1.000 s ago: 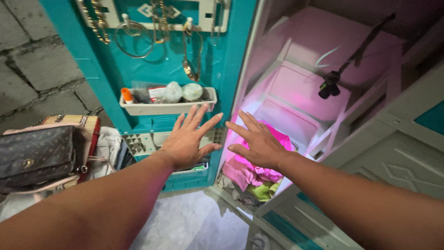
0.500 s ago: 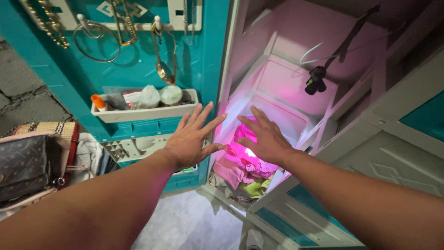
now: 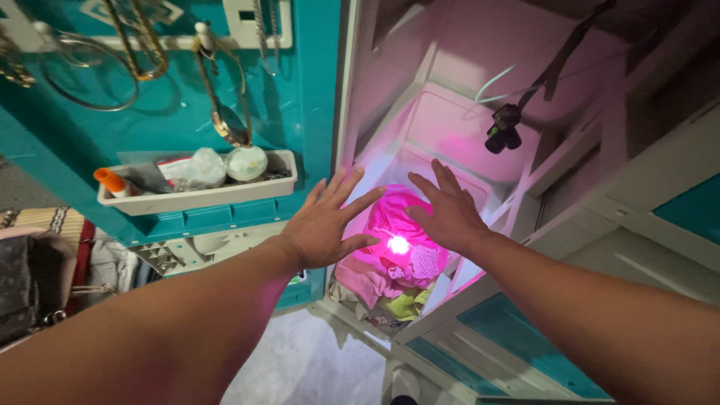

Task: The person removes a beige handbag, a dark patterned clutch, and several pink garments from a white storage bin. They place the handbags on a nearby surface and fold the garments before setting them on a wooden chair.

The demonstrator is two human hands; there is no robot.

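Note:
My left hand [image 3: 328, 223] is stretched out with its fingers spread, holding nothing, in front of the open cabinet door's edge. My right hand [image 3: 448, 208] is also open with spread fingers, just above a pile of bright pink clothes [image 3: 395, 247] in the bottom of the open white cabinet [image 3: 480, 127]. A bright light spot glares on the pink cloth between the hands. Under the pink pieces lies a yellow-green cloth [image 3: 406, 305]. Neither hand touches the clothes as far as I can tell.
The teal door [image 3: 225, 90] carries a white tray [image 3: 196, 196] with small bottles and packets, and hooks with chains and rings [image 3: 139, 45]. A black strap with a small black object [image 3: 501, 133] hangs inside the cabinet. Bags [image 3: 30, 277] lie at the left.
Both hands have moved forward and right, toward the pink clothes inside the cabinet. The view has shifted right, so the bags have slid toward the left edge.

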